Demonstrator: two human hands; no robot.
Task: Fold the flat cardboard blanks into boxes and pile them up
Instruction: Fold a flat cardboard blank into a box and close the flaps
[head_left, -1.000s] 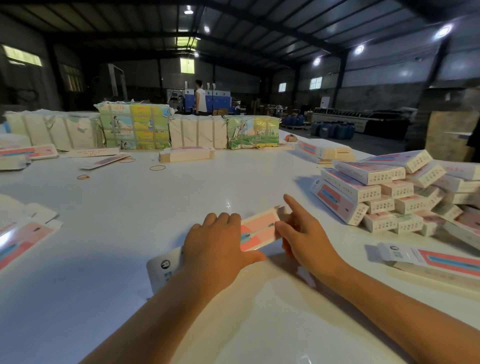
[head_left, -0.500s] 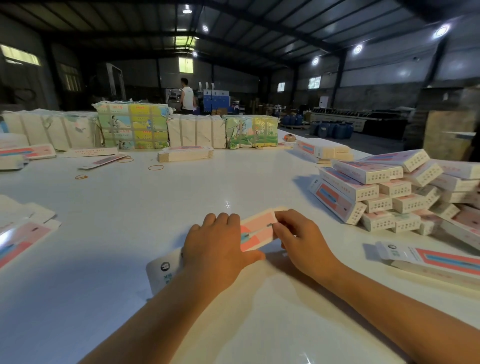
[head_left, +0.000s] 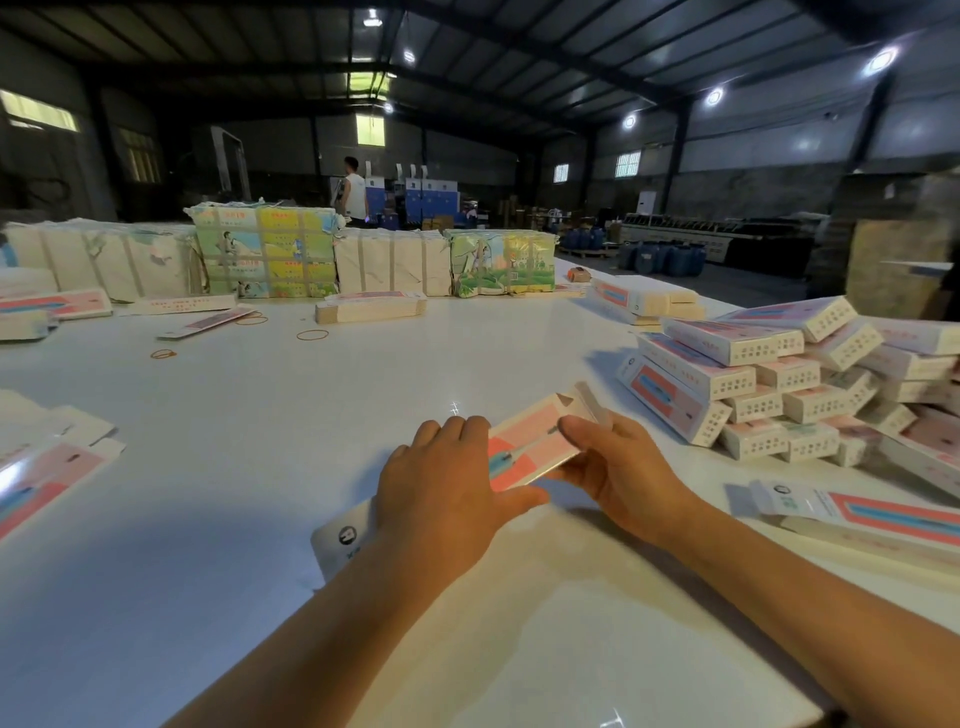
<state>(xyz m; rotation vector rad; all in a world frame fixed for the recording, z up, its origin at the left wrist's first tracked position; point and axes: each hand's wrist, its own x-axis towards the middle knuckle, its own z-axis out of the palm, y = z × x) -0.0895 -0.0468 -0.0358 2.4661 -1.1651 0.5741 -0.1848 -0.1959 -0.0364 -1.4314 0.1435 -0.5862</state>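
The cardboard blank (head_left: 530, 447), pink and white with a blue stripe, lies slantwise on the white counter (head_left: 260, 467) just in front of the person, its near end poking out under the left wrist and its far end raised off the surface with a small end flap (head_left: 589, 397) standing up. The left hand (head_left: 441, 483) lies flat across the middle of the blank, fingers straight and pressing it down, thumb stretched out along the near edge. The right hand (head_left: 618, 467) holds the far end, thumb curled over the printed top face and the other fingers underneath, so it pinches the card there. The step in hand appears to be popping the flattened sleeve open and tucking that end flap. To do it well, the left hand should ease its weight enough to let the sleeve square up while still pinning it against sliding, and the right hand should push along the scored creases instead of across a panel, which would dent the thin card. The flap should go in straight, not at a skew. The pile of finished boxes (head_left: 769, 384) sits close by to the right, with a stack of flat blanks (head_left: 878, 512) nearer the right forearm, so the finished box has only a short way to go.
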